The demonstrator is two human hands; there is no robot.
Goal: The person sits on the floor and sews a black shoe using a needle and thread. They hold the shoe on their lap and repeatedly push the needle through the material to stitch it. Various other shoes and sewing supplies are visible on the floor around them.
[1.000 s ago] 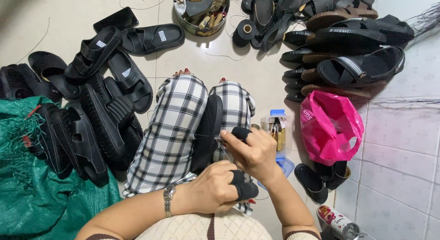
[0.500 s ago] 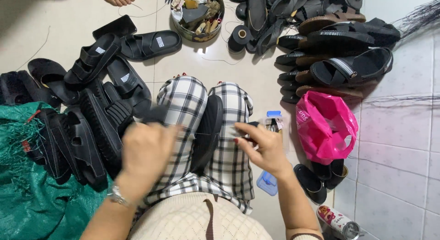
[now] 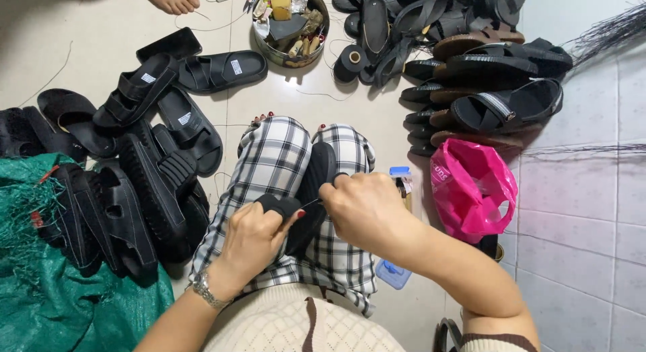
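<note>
In the middle of the frame, the left hand (image 3: pixel 252 239) and right hand (image 3: pixel 363 207) have fingers clamped on a black sandal (image 3: pixel 313 184) lying on the lap.

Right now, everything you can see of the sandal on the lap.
The sandal is black, matte, rubbery or foam-like, with a thick sole. It stands on edge between the knees, lengthwise along the checked trousers, toe end pointing away from the person. The left hand pinches a padded black strap at its near end; the right hand grips its right side, and a thin thread runs between the two hands. Its lower part is hidden by the hands.
</note>
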